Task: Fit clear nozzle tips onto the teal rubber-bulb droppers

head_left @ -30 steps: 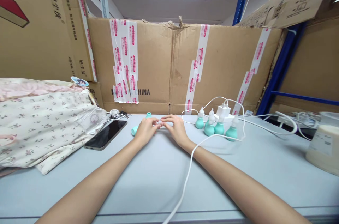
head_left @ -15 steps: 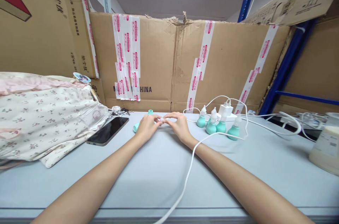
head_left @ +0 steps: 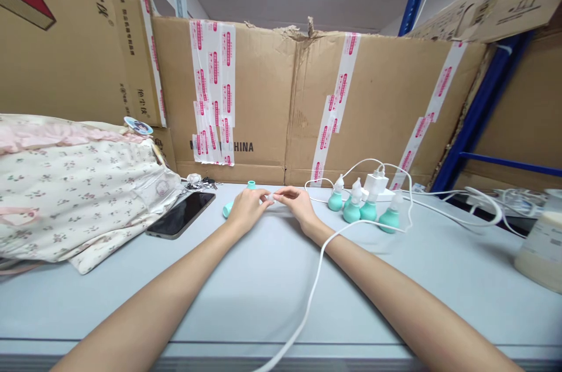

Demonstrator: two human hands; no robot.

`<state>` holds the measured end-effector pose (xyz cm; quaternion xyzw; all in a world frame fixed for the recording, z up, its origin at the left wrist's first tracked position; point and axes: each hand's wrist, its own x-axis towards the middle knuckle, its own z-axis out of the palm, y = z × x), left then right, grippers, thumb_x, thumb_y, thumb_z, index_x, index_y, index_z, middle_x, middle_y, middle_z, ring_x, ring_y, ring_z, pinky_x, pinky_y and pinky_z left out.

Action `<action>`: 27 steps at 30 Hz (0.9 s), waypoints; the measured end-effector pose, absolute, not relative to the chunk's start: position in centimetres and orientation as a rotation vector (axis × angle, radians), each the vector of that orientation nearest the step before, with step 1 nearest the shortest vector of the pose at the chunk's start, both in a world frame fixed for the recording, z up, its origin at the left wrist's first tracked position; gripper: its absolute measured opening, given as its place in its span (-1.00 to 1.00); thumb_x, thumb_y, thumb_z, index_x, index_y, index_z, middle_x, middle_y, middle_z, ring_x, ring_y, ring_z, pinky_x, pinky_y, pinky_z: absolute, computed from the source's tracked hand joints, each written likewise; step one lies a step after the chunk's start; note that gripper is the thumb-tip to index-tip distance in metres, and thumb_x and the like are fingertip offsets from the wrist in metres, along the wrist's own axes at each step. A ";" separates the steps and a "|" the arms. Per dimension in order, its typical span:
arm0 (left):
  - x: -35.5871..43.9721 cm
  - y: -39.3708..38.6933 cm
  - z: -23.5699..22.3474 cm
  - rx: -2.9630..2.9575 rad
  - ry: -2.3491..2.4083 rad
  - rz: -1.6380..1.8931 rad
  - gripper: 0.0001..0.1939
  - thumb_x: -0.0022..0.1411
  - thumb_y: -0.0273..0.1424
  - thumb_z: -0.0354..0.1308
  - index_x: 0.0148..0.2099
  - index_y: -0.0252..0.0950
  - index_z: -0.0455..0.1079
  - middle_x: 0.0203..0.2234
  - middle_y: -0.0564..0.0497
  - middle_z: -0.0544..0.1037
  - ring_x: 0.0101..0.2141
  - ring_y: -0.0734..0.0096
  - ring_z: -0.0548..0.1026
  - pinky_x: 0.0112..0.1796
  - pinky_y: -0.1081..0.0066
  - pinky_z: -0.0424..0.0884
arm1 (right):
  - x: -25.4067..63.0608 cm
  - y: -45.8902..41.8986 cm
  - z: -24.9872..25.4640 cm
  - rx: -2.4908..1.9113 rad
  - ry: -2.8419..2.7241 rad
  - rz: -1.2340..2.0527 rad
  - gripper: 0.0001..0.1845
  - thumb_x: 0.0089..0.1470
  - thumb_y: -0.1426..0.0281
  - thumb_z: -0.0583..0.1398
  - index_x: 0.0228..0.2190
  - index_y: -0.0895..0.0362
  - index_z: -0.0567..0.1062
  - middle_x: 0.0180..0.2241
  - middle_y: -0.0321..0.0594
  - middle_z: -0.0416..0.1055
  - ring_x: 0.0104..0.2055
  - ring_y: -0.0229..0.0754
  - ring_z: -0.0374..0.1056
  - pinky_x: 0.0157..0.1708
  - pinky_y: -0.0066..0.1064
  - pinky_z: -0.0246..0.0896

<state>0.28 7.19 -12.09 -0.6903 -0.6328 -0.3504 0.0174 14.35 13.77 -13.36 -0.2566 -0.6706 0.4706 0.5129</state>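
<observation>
My left hand (head_left: 246, 208) and my right hand (head_left: 297, 206) meet far out on the grey table (head_left: 246, 296), fingertips pinched together on a small white piece (head_left: 270, 200) that I cannot make out. A teal bulb (head_left: 228, 208) lies just left of my left hand, and a second teal part (head_left: 251, 185) stands behind it. A white cable (head_left: 312, 290) runs over my right wrist toward the table's front edge. Several teal bulbs with white tips (head_left: 362, 206) stand to the right of my right hand.
A dark phone (head_left: 181, 215) lies to the left, beside a floral cloth bundle (head_left: 74, 196). A white charger (head_left: 376, 183) with cables sits behind the bulbs. Taped cardboard walls (head_left: 281, 102) close the back. A pale container (head_left: 542, 243) stands at the right, next to blue shelving (head_left: 465, 120).
My hands stay pinched together at the same spot. The view has tilted slightly, so everything sits a little higher and further right in the picture.
</observation>
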 end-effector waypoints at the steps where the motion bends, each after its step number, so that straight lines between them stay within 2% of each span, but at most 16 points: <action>1: 0.3 7.2 -12.0 -2.145 -1.957 -1.071 -0.74 0.12 -0.21 0.03 -0.15 -0.08 0.40 -0.36 0.19 0.47 -0.35 0.50 0.38 -0.30 0.49 0.15 | 14.3 13.7 -13.3 -0.616 -1.580 1.174 -0.66 -0.38 0.39 0.33 -0.47 0.32 0.46 -0.38 -0.14 0.39 -0.33 -0.31 0.27 -0.23 -0.48 0.14; 6: 0.2 7.1 -12.0 -2.143 -1.924 -0.964 -0.73 0.15 -0.21 -0.01 -0.10 -0.05 0.36 -0.34 0.19 0.46 -0.29 0.45 0.37 -0.31 0.47 0.10 | 14.5 13.2 -13.0 -0.636 -1.516 1.299 -0.64 -0.36 0.40 0.32 -0.42 0.32 0.46 -0.34 -0.16 0.39 -0.30 -0.35 0.28 -0.21 -0.52 0.14; 11: 0.2 7.2 -12.1 -2.124 -1.888 -0.922 -0.72 0.18 -0.20 -0.05 -0.08 -0.04 0.34 -0.32 0.19 0.45 -0.28 0.43 0.38 -0.31 0.47 0.10 | 14.5 13.0 -12.7 -0.643 -1.484 1.293 -0.62 -0.33 0.39 0.31 -0.37 0.32 0.47 -0.35 -0.18 0.38 -0.32 -0.38 0.26 -0.24 -0.55 0.11; 17: 0.0 7.1 -11.9 -2.092 -1.897 -0.920 -0.74 0.16 -0.20 -0.01 -0.10 -0.04 0.35 -0.31 0.20 0.47 -0.25 0.40 0.39 -0.31 0.47 0.10 | 14.7 13.6 -12.5 -0.700 -1.473 1.207 -0.67 -0.28 0.42 0.28 -0.37 0.33 0.47 -0.34 -0.18 0.38 -0.34 -0.39 0.25 -0.26 -0.56 0.10; 22: -1.9 7.5 -10.9 -1.764 -2.006 -1.384 -0.78 0.09 -0.20 0.07 -0.19 -0.04 0.39 -0.37 0.25 0.47 -0.38 0.57 0.39 -0.35 0.54 0.14 | 14.7 15.3 -13.5 -0.926 -1.718 0.803 -0.79 -0.15 0.47 0.22 -0.36 0.25 0.48 -0.39 -0.26 0.39 -0.39 -0.36 0.23 -0.31 -0.49 0.07; 24: -2.5 7.6 -10.6 -1.629 -2.045 -1.525 -0.77 0.07 -0.18 0.08 -0.20 -0.05 0.39 -0.41 0.23 0.47 -0.38 0.58 0.39 -0.36 0.56 0.15 | 14.3 15.9 -13.9 -0.979 -1.898 0.540 -0.81 -0.10 0.45 0.20 -0.33 0.13 0.49 -0.39 -0.37 0.39 -0.39 -0.36 0.21 -0.28 -0.43 0.00; 27: -2.7 7.7 -10.6 -1.608 -2.049 -1.563 -0.77 0.06 -0.18 0.09 -0.21 -0.06 0.39 -0.42 0.22 0.47 -0.39 0.59 0.39 -0.37 0.57 0.15 | 13.0 16.4 -14.4 -0.955 -2.086 0.182 -0.82 -0.06 0.42 0.19 -0.33 -0.02 0.46 -0.39 -0.49 0.39 -0.28 -0.31 0.20 -0.22 -0.34 -0.18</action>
